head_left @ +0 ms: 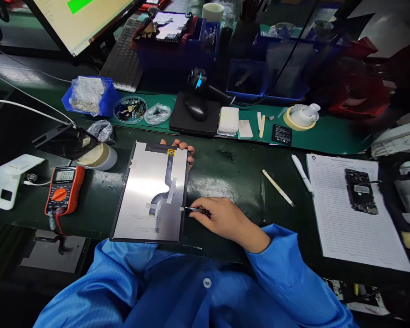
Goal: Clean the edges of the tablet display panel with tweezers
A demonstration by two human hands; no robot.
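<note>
A silver tablet screen panel with a black flex cable on its back lies tilted on the dark mat in front of me. My left hand reaches under it; only the fingertips show, curled over the panel's far right corner. My right hand rests on the mat at the panel's right edge, fingers pinched on thin metal tweezers whose tip touches that edge. Both sleeves are blue.
An orange multimeter and a white holder sit at the left. A tape roll is behind them. A white stick, a pen and a clipboard form carrying a circuit board lie at the right. Bins, mouse and keyboard stand at the back.
</note>
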